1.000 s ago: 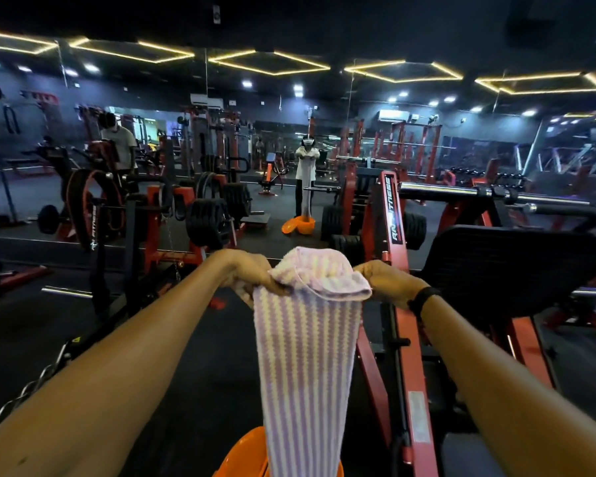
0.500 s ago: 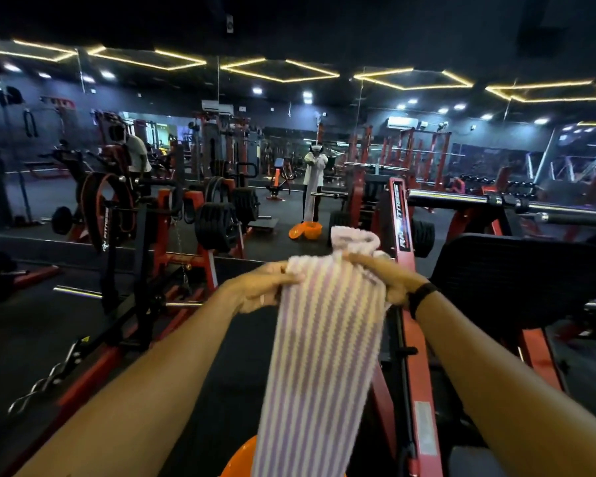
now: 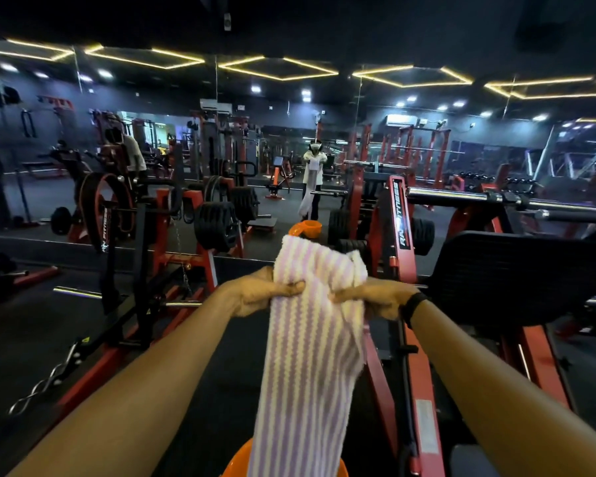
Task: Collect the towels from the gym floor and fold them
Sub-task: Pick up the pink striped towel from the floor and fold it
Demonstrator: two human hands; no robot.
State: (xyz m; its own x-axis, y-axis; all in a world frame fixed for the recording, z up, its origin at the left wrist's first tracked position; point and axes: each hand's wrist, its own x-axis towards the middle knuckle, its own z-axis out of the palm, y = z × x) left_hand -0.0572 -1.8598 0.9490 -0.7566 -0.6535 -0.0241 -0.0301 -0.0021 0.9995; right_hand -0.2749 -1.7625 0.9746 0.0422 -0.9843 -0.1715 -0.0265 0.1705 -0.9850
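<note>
Both arms reach forward at chest height; the left hand (image 3: 255, 294) grips the left edge of a pink-and-white striped towel (image 3: 310, 356), its fingers (image 3: 289, 287) curled and clamped on the cloth; the right hand (image 3: 375, 297), at 3 o'clock of the left, pinches the right edge, fingers likewise closed on the fabric; a black wristband (image 3: 414, 306) sits on the right wrist. The towel's top flops up and over the hands toward 12 o'clock; the rest hangs straight down toward 6 o'clock, its lower end in front of an orange basket (image 3: 234, 463) on the dark gym floor (image 3: 31, 339). At 3 o'clock stands a red machine frame (image 3: 398, 215) with a black pad (image 3: 523, 273); at 10 o'clock, racks of black weight plates (image 3: 217, 225); straight ahead a mirror wall (image 3: 289, 132) reflects the person holding the towel.
</note>
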